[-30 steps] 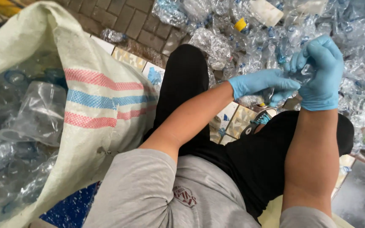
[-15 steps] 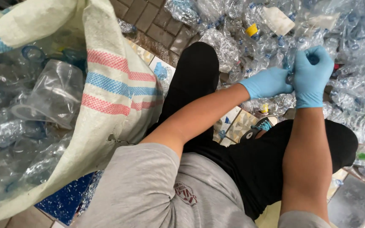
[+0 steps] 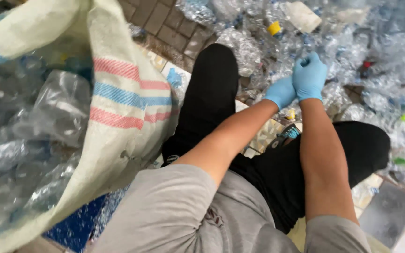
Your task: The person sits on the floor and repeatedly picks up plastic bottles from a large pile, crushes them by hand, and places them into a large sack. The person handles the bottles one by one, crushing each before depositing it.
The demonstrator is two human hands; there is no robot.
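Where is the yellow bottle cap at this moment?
In the head view, the yellow cap lies top centre in the pile of clear plastic bottles, above the gloved left hand and right hand.

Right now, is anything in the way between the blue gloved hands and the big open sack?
Only the person's own black-trousered knee lies between the left hand, the right hand and the striped sack.

Both arms outstretched; gloved left hand (image 3: 281, 92) and right hand (image 3: 310, 77) pressed together, fingers curled.
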